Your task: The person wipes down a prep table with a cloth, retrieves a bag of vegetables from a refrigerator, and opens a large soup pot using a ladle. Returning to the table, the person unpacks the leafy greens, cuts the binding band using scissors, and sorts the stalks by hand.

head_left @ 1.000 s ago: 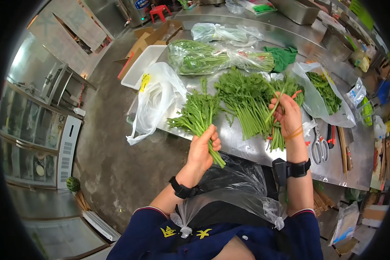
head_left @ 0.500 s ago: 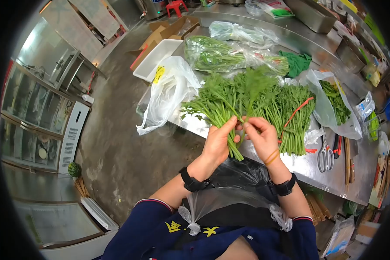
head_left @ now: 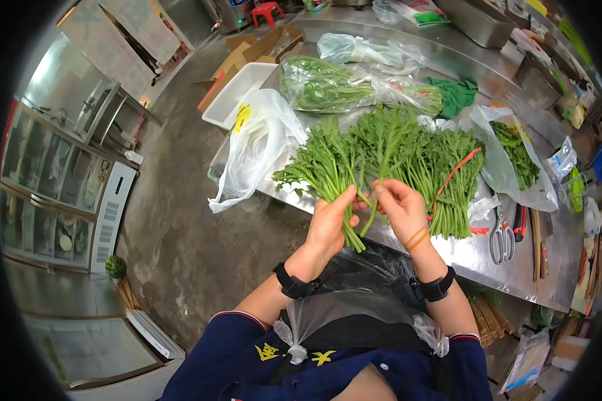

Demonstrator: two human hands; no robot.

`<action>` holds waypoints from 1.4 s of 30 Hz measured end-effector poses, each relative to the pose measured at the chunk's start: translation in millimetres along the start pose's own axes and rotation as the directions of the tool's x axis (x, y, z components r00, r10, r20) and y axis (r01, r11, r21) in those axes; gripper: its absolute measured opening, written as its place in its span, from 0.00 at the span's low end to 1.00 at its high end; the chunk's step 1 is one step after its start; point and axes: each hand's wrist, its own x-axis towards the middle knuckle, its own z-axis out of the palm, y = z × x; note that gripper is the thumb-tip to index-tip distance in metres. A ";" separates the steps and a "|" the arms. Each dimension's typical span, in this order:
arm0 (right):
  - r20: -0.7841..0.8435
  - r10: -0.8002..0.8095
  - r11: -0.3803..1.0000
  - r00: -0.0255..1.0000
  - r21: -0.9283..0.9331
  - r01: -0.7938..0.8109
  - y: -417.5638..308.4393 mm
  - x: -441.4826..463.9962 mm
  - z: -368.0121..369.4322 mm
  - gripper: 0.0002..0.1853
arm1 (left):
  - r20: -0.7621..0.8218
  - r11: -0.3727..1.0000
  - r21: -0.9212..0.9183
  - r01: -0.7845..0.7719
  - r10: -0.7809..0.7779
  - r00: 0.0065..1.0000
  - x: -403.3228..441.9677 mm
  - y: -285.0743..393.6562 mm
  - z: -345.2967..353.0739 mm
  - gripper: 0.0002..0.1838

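My left hand [head_left: 326, 226] is closed around the stems of a bunch of leafy greens [head_left: 322, 160], whose frilly leaves point away from me. Between the thumb and fingers of my right hand [head_left: 405, 204] is a single stalk of greens [head_left: 370, 222], its lower end angled toward the bunch. A larger pile of the same greens [head_left: 456, 217] lies on the metal table just beyond and right of my right hand. A red strip [head_left: 456, 175] lies across that pile.
The steel table [head_left: 542, 281] holds scissors [head_left: 502, 239] at right and an open plastic bag of greens [head_left: 515, 157]. Bagged greens [head_left: 328, 83], a green cloth [head_left: 455, 97] and a white plastic bag [head_left: 264, 140] lie farther back. A white tub [head_left: 237, 97] stands at the far left.
My left hand and its bunch have shifted slightly left and down, away from my right hand. The stalk in my right hand now stands more apart from the bunch.
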 end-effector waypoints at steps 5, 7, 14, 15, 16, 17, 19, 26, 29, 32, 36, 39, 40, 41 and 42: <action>0.042 -0.122 0.943 0.992 -0.306 0.129 2.8 -2.7 7.7 0.12 | 0.032 0.999 0.038 -0.001 0.000 1.000 2.7 -6.2 -4.2 0.07; 0.101 -0.281 0.740 0.954 -0.610 0.283 4.3 -3.5 6.8 0.13 | 0.034 0.999 0.039 0.009 -0.010 0.999 2.8 -7.7 -6.2 0.07; 0.061 0.061 0.998 0.996 -0.020 -0.060 13.5 3.6 -0.3 0.13 | 0.007 1.000 0.026 -0.006 0.006 1.000 -1.4 -7.3 0.0 0.09; 0.074 0.094 0.993 0.993 0.058 -0.098 14.6 7.7 -5.4 0.12 | -0.049 1.000 0.013 0.012 -0.011 0.999 -0.7 -7.1 -0.8 0.11; 0.052 0.080 0.989 0.995 0.116 -0.086 16.8 10.9 -9.4 0.11 | -0.057 1.000 -0.005 -0.004 0.004 0.998 1.3 -7.1 -3.5 0.10; 0.042 0.063 0.992 0.997 0.107 -0.067 12.3 11.9 -12.3 0.11 | -0.072 1.000 -0.023 -0.018 0.017 0.997 3.7 -8.3 -7.1 0.10; -0.038 0.066 0.985 0.997 0.164 -0.059 5.6 12.1 -14.4 0.11 | -0.072 0.997 -0.068 -0.029 0.024 0.997 8.5 -12.7 -14.7 0.10; 0.059 0.039 0.998 0.997 -0.041 -0.037 16.3 2.0 5.9 0.16 | 0.014 0.999 0.039 -0.008 0.007 1.000 0.1 -17.2 -5.8 0.09; 0.057 -0.039 0.957 0.998 -0.287 0.054 24.3 2.8 7.6 0.19 | 0.033 0.995 0.085 -0.050 0.047 0.998 -2.3 -18.3 -7.5 0.10; 0.095 0.019 0.966 0.995 -0.258 0.006 12.9 -2.4 7.0 0.17 | 0.080 0.984 0.157 -0.083 0.071 0.994 -10.7 -9.1 0.7 0.11; 0.220 -0.234 0.798 0.947 -0.513 0.316 -2.6 -3.6 2.5 0.14 | 0.092 0.981 0.153 -0.115 0.102 0.991 -7.5 -12.9 -6.7 0.13; 0.183 -0.111 0.970 0.977 -0.196 0.147 -7.2 -1.3 3.4 0.11 | 0.060 0.963 0.246 -0.112 0.100 0.993 -8.4 -16.4 -9.8 0.13; 0.194 -0.074 0.974 0.978 -0.198 0.113 -9.1 -0.7 3.2 0.11 | 0.079 0.968 0.220 -0.123 0.108 0.991 -8.7 -18.4 -10.7 0.13; 0.205 -0.072 0.975 0.976 -0.190 0.112 -7.7 -0.4 5.4 0.11 | 0.097 0.968 0.206 -0.141 0.123 0.988 -9.2 -19.0 -11.3 0.13; 0.180 -0.030 0.995 0.983 -0.091 0.048 -6.4 -0.4 6.6 0.11 | 0.109 0.970 0.189 -0.153 0.134 0.985 -9.3 -18.5 -11.0 0.14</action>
